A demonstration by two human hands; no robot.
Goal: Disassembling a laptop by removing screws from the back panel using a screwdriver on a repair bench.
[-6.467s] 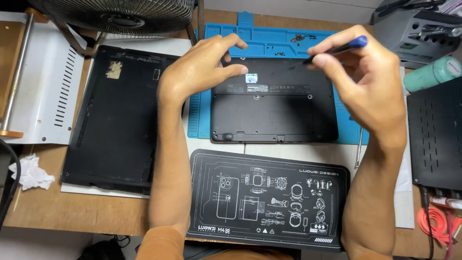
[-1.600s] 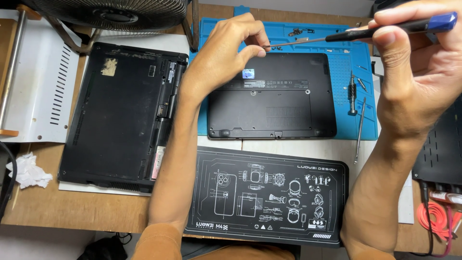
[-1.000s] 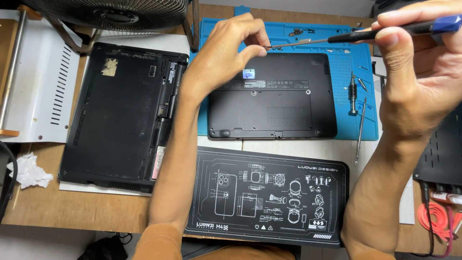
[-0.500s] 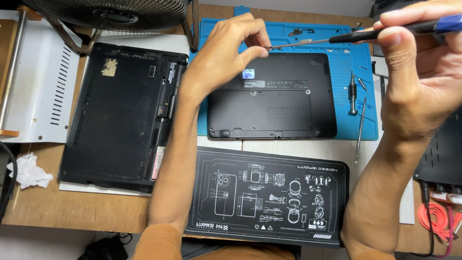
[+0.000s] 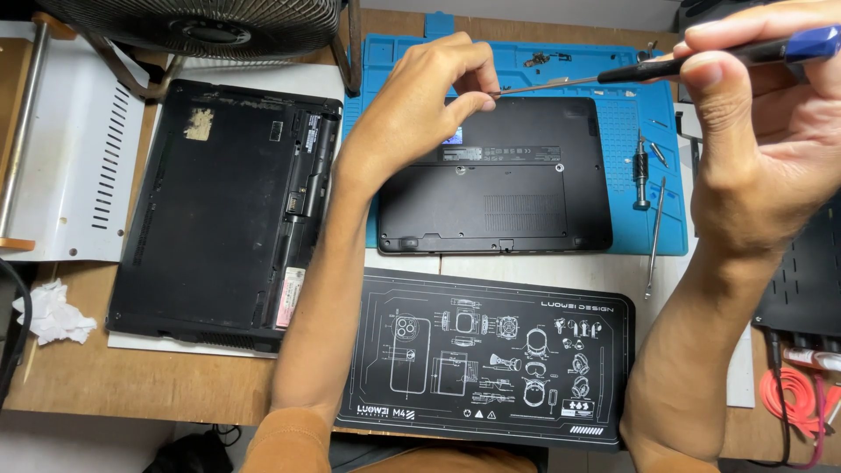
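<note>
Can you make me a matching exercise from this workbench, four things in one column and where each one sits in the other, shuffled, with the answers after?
Things:
1. screwdriver
2. small laptop
3. crumpled tissue
4. black printed mat

Places:
A. on the wooden table by the left edge
B. lying on the blue repair mat
C. nearest the person, between the two forearms
D. held in the right hand, its tip at the left hand fingertips

Pairs: 1-D, 2-B, 3-A, 4-C
</note>
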